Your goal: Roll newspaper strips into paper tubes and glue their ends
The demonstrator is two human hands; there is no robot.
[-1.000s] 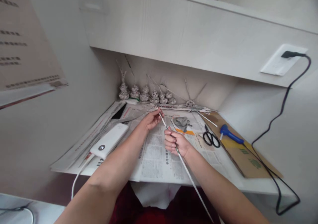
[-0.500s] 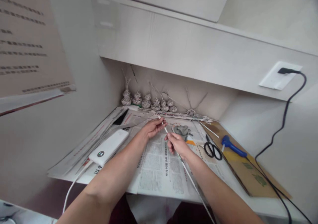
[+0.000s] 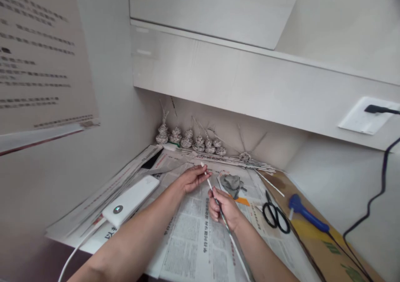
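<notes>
A long thin rolled-paper stick [image 3: 235, 250] slants from its white tip, up near my fingers, down past the lower edge of the view. Close to that tip, my left hand [image 3: 194, 179] pinches it between thumb and fingers. Just below, the fingers of my right hand [image 3: 225, 207] are wrapped round the same stick. Printed newspaper [image 3: 184, 242] covers the table under both hands. Right of the hands lies a crumpled grey lump [image 3: 233, 184], its material unclear, beside an orange piece [image 3: 242, 200].
Black-handled scissors [image 3: 271, 214] and a blue glue gun [image 3: 308, 215] lie at right, the latter on cardboard [image 3: 331, 246]. A white power bank [image 3: 134, 198] with a cable sits at left. Several woven paper gourds [image 3: 187, 140] line the back wall behind loose paper sticks [image 3: 231, 161].
The camera view has shifted, so the table sits lower in the picture. Both hands keep their hold on the paper stick, with little change in grip.
</notes>
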